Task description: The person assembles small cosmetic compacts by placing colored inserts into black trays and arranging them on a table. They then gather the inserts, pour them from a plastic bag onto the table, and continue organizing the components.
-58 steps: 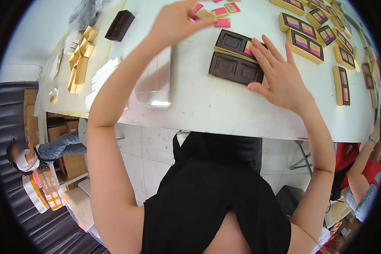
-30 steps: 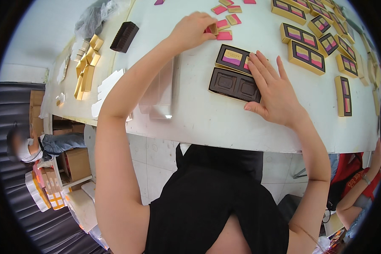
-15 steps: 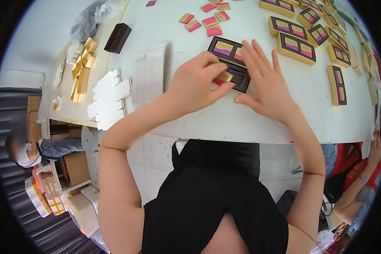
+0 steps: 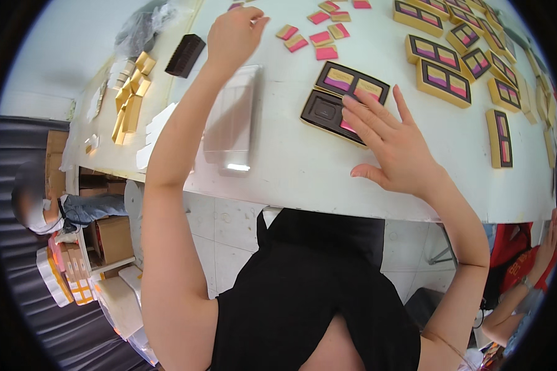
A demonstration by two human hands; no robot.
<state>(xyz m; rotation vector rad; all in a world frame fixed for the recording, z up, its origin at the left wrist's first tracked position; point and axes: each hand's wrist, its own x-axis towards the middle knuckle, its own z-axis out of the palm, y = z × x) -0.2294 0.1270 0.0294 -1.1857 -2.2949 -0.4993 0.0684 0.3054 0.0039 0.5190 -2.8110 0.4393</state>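
Observation:
My right hand (image 4: 396, 145) lies flat with its fingers spread over two gold-edged boxes in the middle of the table. The nearer box (image 4: 323, 110) has a bare dark brown compartment on its left and a pink packet (image 4: 346, 126) in its right one, partly under my fingers. Against its far side, the other box (image 4: 338, 78) holds a purple-and-gold packet and a pink-and-gold one. My left hand (image 4: 235, 37) reaches to the far left, thumb and forefinger apart. Just beyond its knuckles a purple packet (image 4: 235, 6) shows in part.
Loose pink-and-gold packets (image 4: 322, 38) lie beyond the boxes. Filled boxes (image 4: 444, 82) crowd the right side. Clear plastic covers (image 4: 232, 117), a stack of dark brown trays (image 4: 185, 55) and gold card pieces (image 4: 130, 105) are on the left. Another person's arm (image 4: 517, 303) shows at lower right.
My left hand has left the nearer box and moved to the far left. The packet it held is gone from its fingers, and a pink packet shows in the box's right compartment.

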